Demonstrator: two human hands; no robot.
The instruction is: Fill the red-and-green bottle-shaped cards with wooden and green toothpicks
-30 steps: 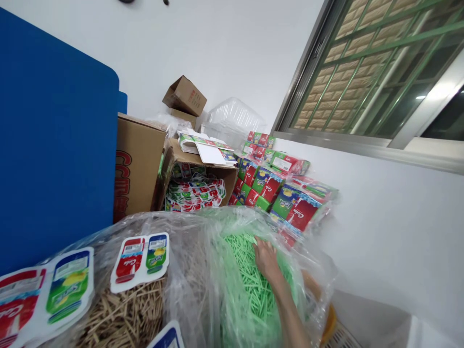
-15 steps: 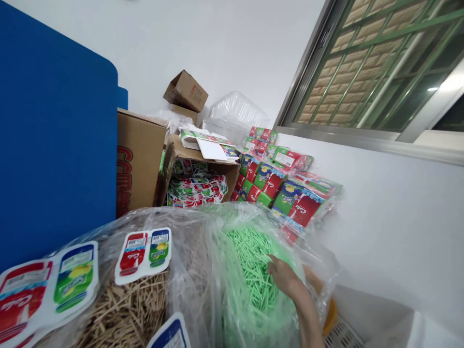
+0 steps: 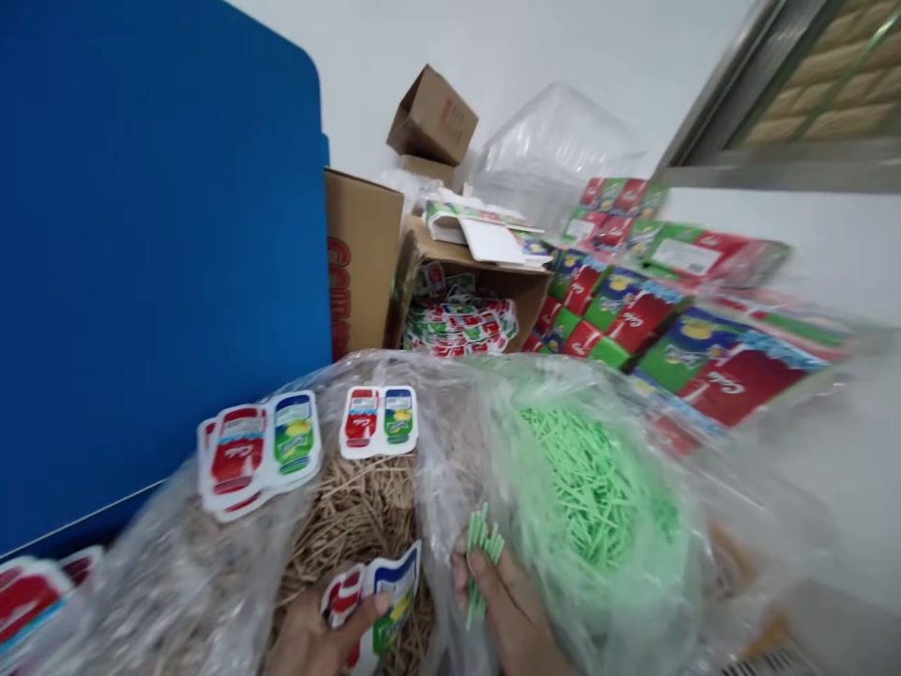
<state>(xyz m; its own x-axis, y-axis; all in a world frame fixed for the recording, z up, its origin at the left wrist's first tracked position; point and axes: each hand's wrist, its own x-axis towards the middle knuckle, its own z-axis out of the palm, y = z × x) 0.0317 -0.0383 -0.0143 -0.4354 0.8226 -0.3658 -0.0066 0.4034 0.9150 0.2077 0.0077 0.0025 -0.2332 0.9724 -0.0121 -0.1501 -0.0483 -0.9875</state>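
Note:
My left hand (image 3: 330,634) grips a printed soda-can card (image 3: 394,601) in red, blue and green, just over a clear bag of brown paper sticks (image 3: 352,507). Pinched in my right hand (image 3: 507,601) is a small bunch of light green sticks (image 3: 482,545), held between the brown sticks and the bag of green sticks (image 3: 598,488). Two more can-shaped cards rest at the brown bag: a small one (image 3: 378,421) at its far edge and a stacked pair (image 3: 259,449) to the left.
A tall blue panel (image 3: 161,235) stands on the left. Behind the bags an open cardboard box (image 3: 531,305) holds many printed cards. Wrapped printed packs (image 3: 732,366) are piled against the wall at right. Another card (image 3: 32,610) lies at lower left.
My right hand has left the bag of green sticks and moved left, now holding a bunch of them. My left hand has come into view with a card. The view has shifted left and down.

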